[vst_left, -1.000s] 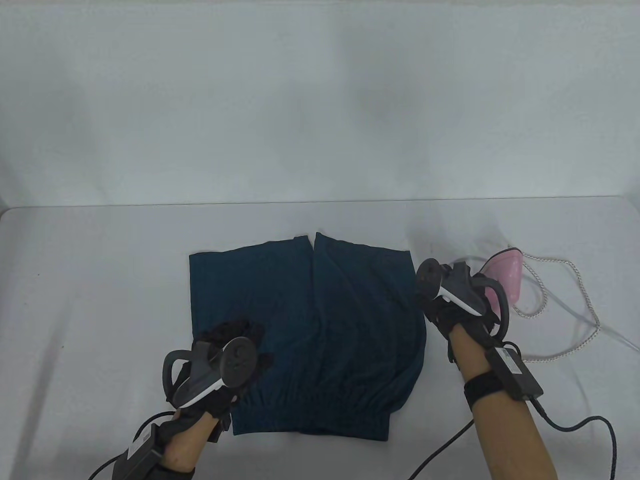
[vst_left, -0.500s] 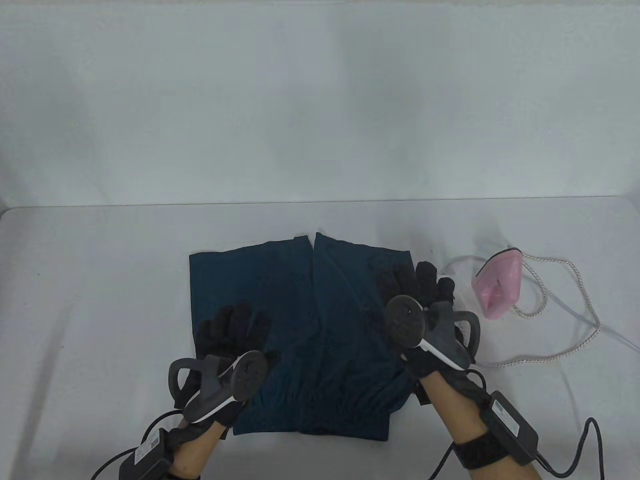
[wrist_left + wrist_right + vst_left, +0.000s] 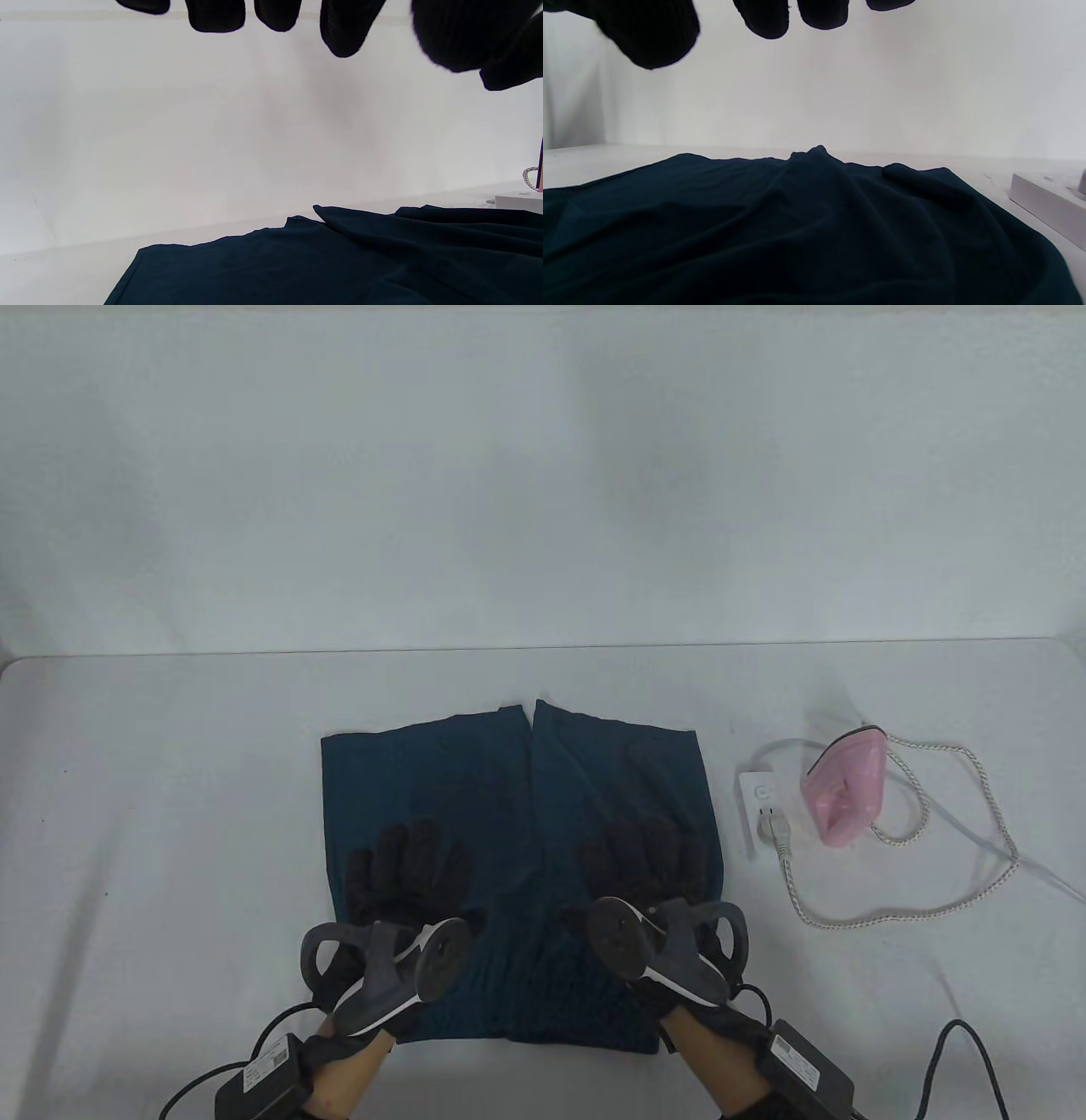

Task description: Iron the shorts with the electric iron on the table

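While our left hand (image 3: 407, 869) and right hand (image 3: 649, 857) lie spread flat on the shorts (image 3: 517, 814) mid-desk, holding nothing, uneven smoothing could bunch new creases; iron (image 3: 844, 797) sits off right.

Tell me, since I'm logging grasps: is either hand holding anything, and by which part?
Nothing is held. Left hand and right hand are spread open over the shorts; the iron sits untouched.

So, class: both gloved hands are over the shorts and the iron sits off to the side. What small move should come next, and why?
Probably sweep both palms outward to flatten the cloth: the left hand and right hand are spread over the dark teal shorts, which show ridges, while the pink iron stands untouched.
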